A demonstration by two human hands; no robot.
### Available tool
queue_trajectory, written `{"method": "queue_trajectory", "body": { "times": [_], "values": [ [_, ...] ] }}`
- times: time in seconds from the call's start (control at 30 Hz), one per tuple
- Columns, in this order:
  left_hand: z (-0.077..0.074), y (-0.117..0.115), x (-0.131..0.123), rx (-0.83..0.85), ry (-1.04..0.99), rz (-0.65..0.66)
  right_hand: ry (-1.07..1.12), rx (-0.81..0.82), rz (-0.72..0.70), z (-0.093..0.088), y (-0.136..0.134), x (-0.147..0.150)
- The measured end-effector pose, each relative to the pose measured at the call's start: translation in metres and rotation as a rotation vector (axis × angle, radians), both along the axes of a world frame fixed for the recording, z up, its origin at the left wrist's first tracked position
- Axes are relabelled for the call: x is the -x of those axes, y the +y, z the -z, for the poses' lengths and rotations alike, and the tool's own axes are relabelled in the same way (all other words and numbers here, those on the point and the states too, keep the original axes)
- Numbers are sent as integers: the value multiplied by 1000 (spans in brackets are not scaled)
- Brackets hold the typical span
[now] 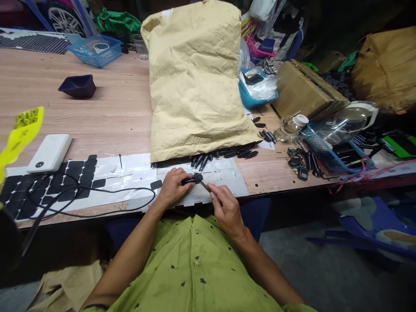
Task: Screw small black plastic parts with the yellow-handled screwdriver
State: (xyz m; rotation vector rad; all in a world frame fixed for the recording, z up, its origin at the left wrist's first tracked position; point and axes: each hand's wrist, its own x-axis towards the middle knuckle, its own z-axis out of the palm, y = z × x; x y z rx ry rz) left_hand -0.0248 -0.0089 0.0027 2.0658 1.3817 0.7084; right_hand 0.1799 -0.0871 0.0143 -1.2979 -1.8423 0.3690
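Note:
My left hand (pixel 173 186) pinches a small black part (pixel 197 177) just above the white sheet (pixel 232 182) at the table's front edge. Closed round a thin silver metal rod-like tool (pixel 205 186), my right hand (pixel 227 208) brings its tip against the black part. The exact kind of both is too small to make out. Right behind my hands, several slim black pieces (pixel 203 161) spill from under a large tan sack (pixel 198 82). Flat black adhesive-looking pads (pixel 86 173) lie on white backing to the left.
A white power bank (pixel 50 152) and a looped black cable (pixel 120 189) lie left. Farther back are a dark tray (pixel 78 86) and a blue basket (pixel 95 51). To the right stand a clear bottle (pixel 290 128), another blue basket (pixel 328 147) and a cardboard box (pixel 302 89).

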Motion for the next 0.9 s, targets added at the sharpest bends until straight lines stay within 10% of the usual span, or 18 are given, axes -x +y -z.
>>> {"method": "queue_trajectory", "body": {
  "times": [0.63, 0.9],
  "values": [
    [2, 1, 1, -8, -8, -5, -33, -19, 86, 6, 3, -15],
    [2, 0, 2, 5, 11, -2, -328, -75, 452, 11, 24, -53]
  ]
}}
